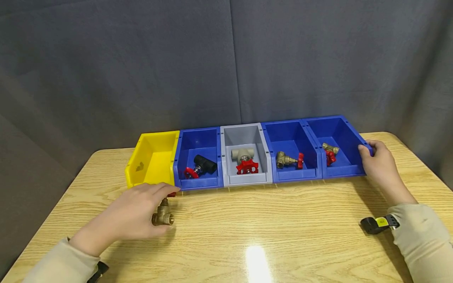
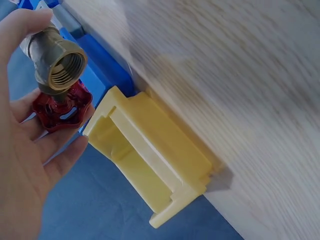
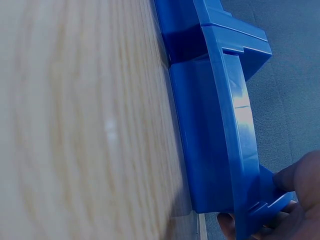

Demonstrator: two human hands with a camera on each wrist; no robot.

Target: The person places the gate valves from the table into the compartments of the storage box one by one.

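Note:
My left hand [image 1: 136, 210] holds a brass gate valve [image 1: 163, 214] just in front of the yellow bin [image 1: 133, 167]. In the left wrist view the valve's threaded opening [image 2: 68, 70] faces the camera, the thumb lies on the brass body, and the fingers are behind the red handwheel [image 2: 64, 107]. At the far end of the row my right hand [image 1: 382, 169] grips the side wall of the rightmost blue bin [image 1: 345, 170], thumb inside the rim. The right wrist view shows fingers curled around that bin's front corner. A small brass valve [image 1: 330, 152] with a red handle lies in it.
Between the end bins stand a blue bin [image 1: 198, 184] with a black tee valve [image 1: 205, 164], a grey bin [image 1: 247, 179] with a light grey valve [image 1: 243, 154], and another blue bin [image 1: 295, 175] with a brass valve [image 1: 284, 159]. A grey curtain [image 1: 226, 63] hangs behind the wooden table [image 1: 226, 220].

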